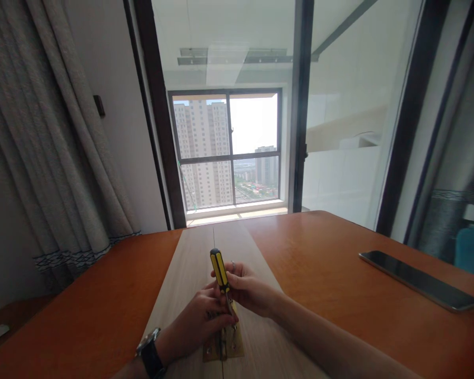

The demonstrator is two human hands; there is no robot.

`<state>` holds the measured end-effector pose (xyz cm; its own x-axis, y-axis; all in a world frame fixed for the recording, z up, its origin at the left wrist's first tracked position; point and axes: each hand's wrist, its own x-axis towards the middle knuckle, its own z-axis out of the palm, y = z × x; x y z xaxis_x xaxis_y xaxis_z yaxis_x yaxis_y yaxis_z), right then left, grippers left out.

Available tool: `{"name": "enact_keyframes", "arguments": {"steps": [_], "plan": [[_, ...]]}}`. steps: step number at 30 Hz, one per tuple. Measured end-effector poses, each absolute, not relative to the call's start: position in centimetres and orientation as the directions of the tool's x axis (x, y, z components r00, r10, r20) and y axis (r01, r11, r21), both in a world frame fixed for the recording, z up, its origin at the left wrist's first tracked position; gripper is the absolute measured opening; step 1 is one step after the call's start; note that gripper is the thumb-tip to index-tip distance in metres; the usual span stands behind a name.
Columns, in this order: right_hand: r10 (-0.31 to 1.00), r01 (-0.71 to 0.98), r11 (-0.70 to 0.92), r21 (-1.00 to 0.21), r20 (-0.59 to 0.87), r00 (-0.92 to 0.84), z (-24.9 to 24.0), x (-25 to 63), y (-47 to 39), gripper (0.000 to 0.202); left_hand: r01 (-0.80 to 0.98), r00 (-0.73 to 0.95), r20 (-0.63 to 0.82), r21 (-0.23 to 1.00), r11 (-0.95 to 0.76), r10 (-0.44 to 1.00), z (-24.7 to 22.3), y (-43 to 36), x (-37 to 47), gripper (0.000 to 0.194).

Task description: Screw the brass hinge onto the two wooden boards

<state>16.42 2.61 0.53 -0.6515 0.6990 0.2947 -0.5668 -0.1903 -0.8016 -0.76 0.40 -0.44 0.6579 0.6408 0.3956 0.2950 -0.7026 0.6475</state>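
A screwdriver (220,269) with a yellow and black handle stands slightly tilted, its shaft pointing down. My right hand (248,285) is closed on it, fingers around the lower handle. The thumb and fingers of my left hand (199,316) close in around the shaft near its tip; a screw there is too small to make out clearly. Beneath both hands lies a brass-coloured hinge (213,353) with screw holes, spanning the seam between two pale wooden boards (185,273). My hands hide the hinge's far part.
The boards lie on an orange-brown wooden table (312,252). A dark phone (418,280) rests on the table at the right. Grey curtains (51,131) hang at the left, and a glass partition (229,63) with dark frames stands behind the table.
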Motion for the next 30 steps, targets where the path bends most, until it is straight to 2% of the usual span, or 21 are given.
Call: {"name": "enact_keyframes", "arguments": {"steps": [6, 15, 24, 30], "plan": [[0.711, -0.589, -0.181, -0.787, 0.309, -0.632, 0.5, 16.3, 2.6, 0.037, 0.317, 0.607, 0.421, 0.649, -0.691, 0.674, -0.7, 0.1, -0.6, 0.033], [0.733, -0.584, -0.133, -0.801, 0.318, -0.602, 0.3, 16.1, 2.7, 0.046, 0.228, 0.623, 0.488, 0.635, -0.738, 0.612, -1.6, 1.0, -0.4, 0.036], [0.689, -0.575, -0.169, -0.801, 0.321, -0.65, 0.7, 16.2, 2.4, 0.04, 0.298, 0.619, 0.444, 0.63, -0.717, 0.648, -1.6, 0.6, -0.5, 0.03], [0.718, -0.561, -0.112, -0.821, 0.324, -0.617, 0.7, 16.1, 2.4, 0.049, 0.31, 0.612, 0.453, 0.617, -0.724, 0.648, -1.2, 0.5, -0.6, 0.036]]}}
